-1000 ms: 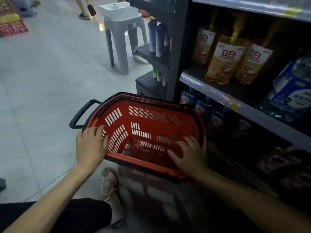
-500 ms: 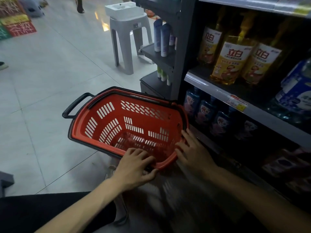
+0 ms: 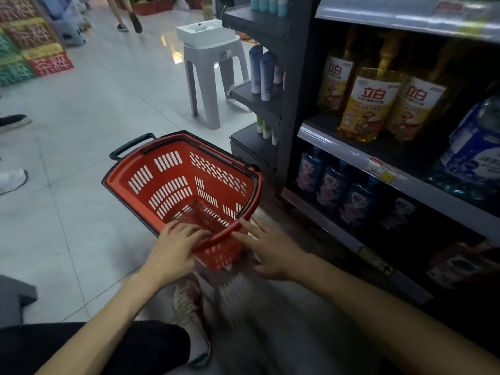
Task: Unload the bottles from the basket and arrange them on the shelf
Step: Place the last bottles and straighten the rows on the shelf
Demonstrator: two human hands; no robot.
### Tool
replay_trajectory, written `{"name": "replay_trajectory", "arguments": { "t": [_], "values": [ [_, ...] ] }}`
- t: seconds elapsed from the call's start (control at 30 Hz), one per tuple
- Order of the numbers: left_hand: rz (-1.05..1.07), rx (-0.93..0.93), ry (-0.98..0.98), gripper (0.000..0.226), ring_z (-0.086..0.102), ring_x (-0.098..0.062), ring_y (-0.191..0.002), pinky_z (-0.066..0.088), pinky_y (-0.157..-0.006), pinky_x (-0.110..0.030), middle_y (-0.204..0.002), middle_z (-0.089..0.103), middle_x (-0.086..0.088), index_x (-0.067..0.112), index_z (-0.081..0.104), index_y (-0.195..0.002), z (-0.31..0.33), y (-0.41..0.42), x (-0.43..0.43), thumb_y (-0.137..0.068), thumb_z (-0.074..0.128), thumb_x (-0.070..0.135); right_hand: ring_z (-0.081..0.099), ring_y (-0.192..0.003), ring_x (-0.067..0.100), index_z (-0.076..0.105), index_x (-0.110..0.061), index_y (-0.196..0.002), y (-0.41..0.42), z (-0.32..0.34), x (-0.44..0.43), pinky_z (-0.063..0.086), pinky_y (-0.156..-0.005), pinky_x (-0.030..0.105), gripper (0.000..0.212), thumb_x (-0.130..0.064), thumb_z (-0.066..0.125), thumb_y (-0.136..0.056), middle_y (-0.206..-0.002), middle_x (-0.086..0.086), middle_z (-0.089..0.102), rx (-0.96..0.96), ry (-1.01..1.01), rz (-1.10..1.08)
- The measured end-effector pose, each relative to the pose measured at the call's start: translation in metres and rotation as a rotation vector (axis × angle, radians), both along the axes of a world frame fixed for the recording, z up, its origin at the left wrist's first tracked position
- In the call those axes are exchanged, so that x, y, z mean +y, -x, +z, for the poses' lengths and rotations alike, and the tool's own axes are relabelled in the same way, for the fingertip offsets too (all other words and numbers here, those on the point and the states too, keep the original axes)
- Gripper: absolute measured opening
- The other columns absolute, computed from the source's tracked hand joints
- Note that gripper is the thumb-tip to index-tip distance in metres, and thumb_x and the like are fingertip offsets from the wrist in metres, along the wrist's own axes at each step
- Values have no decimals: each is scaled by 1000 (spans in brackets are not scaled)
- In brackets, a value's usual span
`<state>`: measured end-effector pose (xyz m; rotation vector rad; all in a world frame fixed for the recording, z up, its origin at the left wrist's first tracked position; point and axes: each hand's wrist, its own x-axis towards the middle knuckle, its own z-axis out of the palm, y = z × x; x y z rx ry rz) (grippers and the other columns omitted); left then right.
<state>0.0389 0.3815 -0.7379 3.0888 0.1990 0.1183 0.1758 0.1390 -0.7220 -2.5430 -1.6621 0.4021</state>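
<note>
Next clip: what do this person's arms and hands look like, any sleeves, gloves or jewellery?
Both hands are bare: no gloves on the left hand or the right hand, and no rings that I can make out. The left forearm and right forearm are uncovered to the frame's edge, with no sleeve, watch or bracelet in view.

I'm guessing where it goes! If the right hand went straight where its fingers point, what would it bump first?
The red basket. The right hand points at its near rim and seems to be touching it, though depth is unclear.
</note>
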Motion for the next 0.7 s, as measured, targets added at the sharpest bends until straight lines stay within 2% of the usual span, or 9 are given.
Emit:
{"name": "replay_trajectory", "arguments": {
  "t": [0.07,0.13,0.23,0.33,0.43,0.53,0.6,0.7],
  "values": [
    [14,18,67,70,62,-22,-120,31,-111,-41,-127,67,3,25,60,-138,-2,-8,-24,-72,41,41,-3,-158,33,10,-35,-163,-1,2,1,18,-125,53,81,-38,59,-97,-172,9,-3,-22,3,-14],
    [65,56,133,64,55,-22,-125,32,-113,-43,-134,57,3,28,42,-152,-12,-14,-38,-91,43,47,-2,-158,34,10,-35,-162,-1,6,-3,16,-126,52,80,-36,59,-98,-171,14,0,-30,38,-43],
    [88,57,127,55,52,-27,-118,34,-104,-48,-130,50,-2,30,31,-155,-27,-18,-34,-102,44,37,-7,-158,32,11,-34,-161,-2,11,-14,9,-127,50,75,-35,55,-101,-171,14,-2,-25,84,-82],
    [141,39,79,52,55,-29,-107,36,-91,-48,-122,54,-4,28,38,-150,-27,-17,-17,-99,44,28,-7,-158,31,12,-34,-161,-6,12,-23,6,-126,47,73,-36,54,-102,-171,12,-1,-71,104,-126],
    [210,3,-2,49,58,-30,-99,40,-84,-47,-114,57,-5,25,44,-144,-22,-12,-4,-96,49,33,-3,-158,33,16,-34,-160,-9,18,-31,8,-126,47,73,-35,57,-100,-171,13,5,-93,87,-177],
    [249,71,-76,63,62,-34,-98,46,-84,-49,-112,62,-11,12,51,-141,-18,-10,-10,-84,70,35,-1,-158,33,17,-32,-161,-10,28,-47,7,-126,46,71,-37,55,-102,-171,14,5,-116,91,-186],
    [264,100,-127,70,63,-36,-100,48,-86,-50,-112,64,-15,5,56,-137,-12,-11,-20,-78,76,36,-2,-158,32,15,-32,-162,-11,34,-57,6,-126,45,70,-39,52,-103,-171,13,3,-117,98,-200],
    [210,64,-176,72,62,-38,-106,49,-94,-53,-116,65,-18,7,61,-134,3,-17,-36,-74,79,41,-2,-158,32,13,-33,-163,-14,39,-66,7,-126,46,74,-44,52,-101,-171,13,1,-120,111,-237]
  ]
}}
